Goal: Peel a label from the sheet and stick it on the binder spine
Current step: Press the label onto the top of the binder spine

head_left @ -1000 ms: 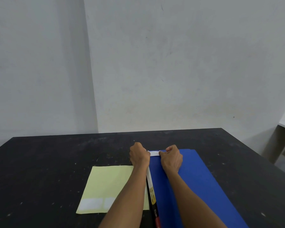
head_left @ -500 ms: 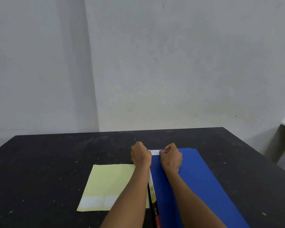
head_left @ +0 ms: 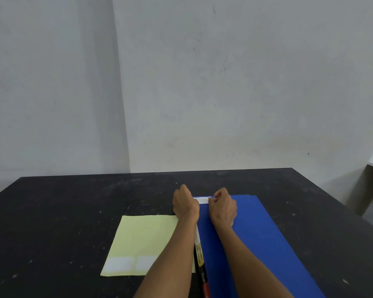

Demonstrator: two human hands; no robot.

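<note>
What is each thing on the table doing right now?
White label: stretched between both hands at the binder's far end.
Left hand: closed on the label's left end.
Right hand: closed on its right end.
Blue binder: lying flat, closed.
Label sheet: flat on the table, two labels left.

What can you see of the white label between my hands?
The white label is a small paper rectangle lying across the far end of the blue binder, at its spine side. The left hand covers its left end; the right hand pinches or presses its right end. It looks flat. Any print on it is too faint to read.
</note>
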